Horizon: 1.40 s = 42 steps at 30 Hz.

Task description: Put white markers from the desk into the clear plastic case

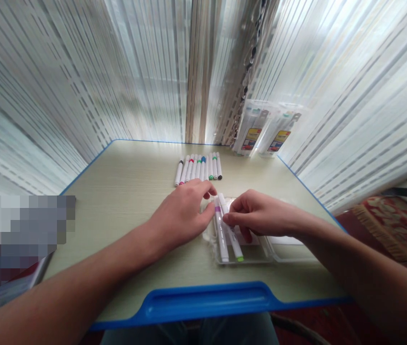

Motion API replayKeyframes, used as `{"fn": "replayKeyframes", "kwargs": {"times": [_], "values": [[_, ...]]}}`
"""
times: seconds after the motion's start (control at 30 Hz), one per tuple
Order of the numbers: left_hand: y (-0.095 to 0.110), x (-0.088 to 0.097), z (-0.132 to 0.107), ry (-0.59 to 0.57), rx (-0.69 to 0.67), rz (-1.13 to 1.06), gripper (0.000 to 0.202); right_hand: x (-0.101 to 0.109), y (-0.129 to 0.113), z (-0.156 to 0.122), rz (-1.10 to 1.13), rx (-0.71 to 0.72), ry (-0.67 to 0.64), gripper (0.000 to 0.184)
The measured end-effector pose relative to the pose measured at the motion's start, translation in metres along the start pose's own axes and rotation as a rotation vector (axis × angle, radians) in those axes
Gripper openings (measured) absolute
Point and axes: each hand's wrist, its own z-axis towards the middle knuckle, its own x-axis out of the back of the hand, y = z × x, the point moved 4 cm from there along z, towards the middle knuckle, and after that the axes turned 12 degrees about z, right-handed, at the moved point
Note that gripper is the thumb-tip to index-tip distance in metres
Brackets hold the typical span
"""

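Observation:
My right hand (251,213) pinches a white marker with a lime-green end (236,247) between thumb and fingers. This marker slants over the left part of an open clear plastic case (257,256). Just left of it, a white marker with a purple band (221,235) lies in the case. My left hand (187,211) is at the case's left edge, its thumb and curved fingers apart around a gap, with nothing seen between them. Behind the hands, several white markers (198,167) with coloured bands and ends lie side by side in a row on the table.
Two clear marker packs (248,132) with yellow and red labels stand at the table's back right corner. The pale table (127,177) has a blue rim and a blue tray (206,302) at its front edge. Striped curtains (145,72) hang behind.

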Motion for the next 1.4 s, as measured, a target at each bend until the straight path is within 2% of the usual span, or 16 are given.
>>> {"fn": "replayKeyframes", "kwargs": {"times": [0.13, 0.37, 0.53, 0.67, 0.8, 0.9, 1.1, 1.4], "values": [[-0.002, -0.005, -0.001, -0.036, -0.028, 0.01, 0.022, 0.0, 0.001, 0.0, -0.091, 0.027, 0.016, 0.031], [-0.001, -0.011, 0.001, -0.216, -0.016, 0.19, 0.038, 0.001, 0.0, 0.0, -0.206, 0.076, 0.061, 0.034], [0.001, -0.012, 0.0, -0.304, -0.021, 0.25, 0.044, 0.001, 0.003, 0.0, -0.142, 0.004, 0.078, 0.031], [0.0, -0.012, -0.001, -0.317, -0.025, 0.265, 0.044, 0.007, 0.001, 0.001, -0.115, 0.041, 0.138, 0.029], [0.001, -0.013, -0.001, -0.322, -0.025, 0.274, 0.045, 0.02, -0.01, -0.002, -0.271, 0.261, 0.329, 0.023], [0.002, -0.012, -0.001, -0.302, -0.022, 0.272, 0.044, 0.026, -0.012, -0.004, -0.377, 0.345, 0.409, 0.024], [0.005, -0.006, 0.001, -0.221, -0.031, 0.225, 0.043, 0.026, -0.01, -0.003, -0.466, 0.382, 0.381, 0.035], [0.001, -0.01, 0.0, -0.244, -0.033, 0.234, 0.041, 0.026, -0.01, -0.002, -0.46, 0.339, 0.297, 0.058]]}}
